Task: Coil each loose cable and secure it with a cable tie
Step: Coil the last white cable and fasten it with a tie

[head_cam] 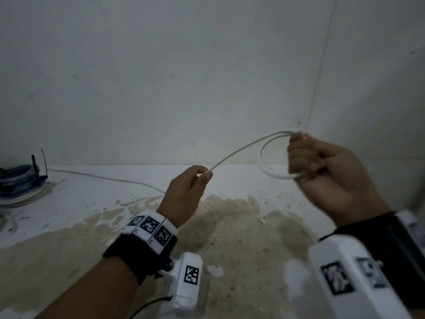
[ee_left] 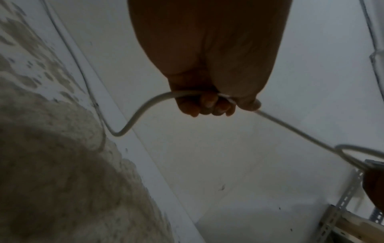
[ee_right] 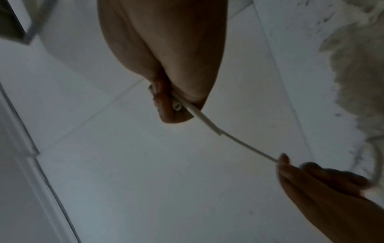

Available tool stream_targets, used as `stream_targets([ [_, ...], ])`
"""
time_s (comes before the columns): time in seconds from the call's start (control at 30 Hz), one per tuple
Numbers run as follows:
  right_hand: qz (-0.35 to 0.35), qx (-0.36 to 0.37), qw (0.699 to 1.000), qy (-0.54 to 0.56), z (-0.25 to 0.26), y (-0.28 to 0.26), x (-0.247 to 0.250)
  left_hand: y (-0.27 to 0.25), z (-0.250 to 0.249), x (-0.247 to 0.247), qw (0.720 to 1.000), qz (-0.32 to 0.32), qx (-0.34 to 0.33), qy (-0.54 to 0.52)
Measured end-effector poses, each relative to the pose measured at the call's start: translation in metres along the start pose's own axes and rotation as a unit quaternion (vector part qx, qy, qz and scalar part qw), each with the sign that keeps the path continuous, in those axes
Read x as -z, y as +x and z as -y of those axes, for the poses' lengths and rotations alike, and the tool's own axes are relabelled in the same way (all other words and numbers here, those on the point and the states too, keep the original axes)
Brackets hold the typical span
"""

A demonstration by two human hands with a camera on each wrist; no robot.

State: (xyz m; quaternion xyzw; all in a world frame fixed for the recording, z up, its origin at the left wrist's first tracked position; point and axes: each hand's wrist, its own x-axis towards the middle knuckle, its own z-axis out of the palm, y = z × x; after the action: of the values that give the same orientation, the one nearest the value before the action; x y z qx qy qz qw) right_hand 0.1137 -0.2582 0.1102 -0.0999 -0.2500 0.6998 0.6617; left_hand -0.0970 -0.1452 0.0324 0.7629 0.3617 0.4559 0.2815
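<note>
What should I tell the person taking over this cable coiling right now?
Right hand: closed around the first loop of the white cable, grip firm.
Left hand: pinching the same cable further along; the rest trails left across the table.
Done: one loop formed; a bundle of blue and white cables lies at the far left.
Left: keep feeding cable into loops, then fasten with a tie. No tie is in either hand.

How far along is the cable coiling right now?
Done, apparently: a bundle of bluish cables lies coiled at the far left, with what may be a black tie on it. In hand: the right hand holds the first small loop of the white cable, while the left hand pinches the run feeding it. Left: most of that cable trails loose over the table, and no tie is on it.
</note>
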Motion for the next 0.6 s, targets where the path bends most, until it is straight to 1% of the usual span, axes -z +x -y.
stream_targets([
  [0.07, -0.054, 0.077, 0.994, 0.05, 0.025, -0.003, -0.002, 0.002, 0.004, 0.002, 1.0, -0.028, -0.006, 0.005],
  [0.1, -0.066, 0.109, 0.989, 0.07, 0.034, -0.004, -0.001, 0.004, 0.005, 0.004, 0.999, -0.047, -0.012, 0.013],
  [0.13, -0.07, 0.125, 0.986, 0.083, 0.039, -0.005, -0.001, 0.005, 0.006, 0.006, 0.997, -0.065, -0.026, 0.035],
  [0.2, -0.094, 0.123, 0.986, 0.053, 0.036, -0.005, -0.001, 0.007, 0.005, 0.008, 0.986, -0.082, -0.075, 0.123],
  [0.23, -0.113, 0.108, 0.987, 0.016, 0.032, -0.004, -0.001, 0.007, 0.004, 0.009, 0.978, -0.073, -0.096, 0.173],
  [0.3, -0.133, 0.073, 0.987, -0.051, 0.02, -0.001, -0.004, 0.005, -0.004, 0.009, 0.962, -0.019, -0.099, 0.253],
  [0.37, -0.148, 0.047, 0.983, -0.097, 0.01, 0.002, -0.006, 0.0, -0.013, 0.011, 0.942, 0.062, -0.086, 0.319],
  [0.43, -0.181, 0.044, 0.97, -0.157, 0.001, 0.007, -0.005, -0.005, -0.022, 0.013, 0.918, 0.143, -0.097, 0.356],
  [0.53, -0.226, 0.062, 0.949, -0.212, -0.01, 0.017, 0.003, -0.013, -0.033, 0.016, 0.909, 0.239, -0.123, 0.32],
  [0.6, -0.244, 0.069, 0.944, -0.212, -0.016, 0.022, 0.006, -0.019, -0.037, 0.02, 0.909, 0.276, -0.133, 0.284],
])
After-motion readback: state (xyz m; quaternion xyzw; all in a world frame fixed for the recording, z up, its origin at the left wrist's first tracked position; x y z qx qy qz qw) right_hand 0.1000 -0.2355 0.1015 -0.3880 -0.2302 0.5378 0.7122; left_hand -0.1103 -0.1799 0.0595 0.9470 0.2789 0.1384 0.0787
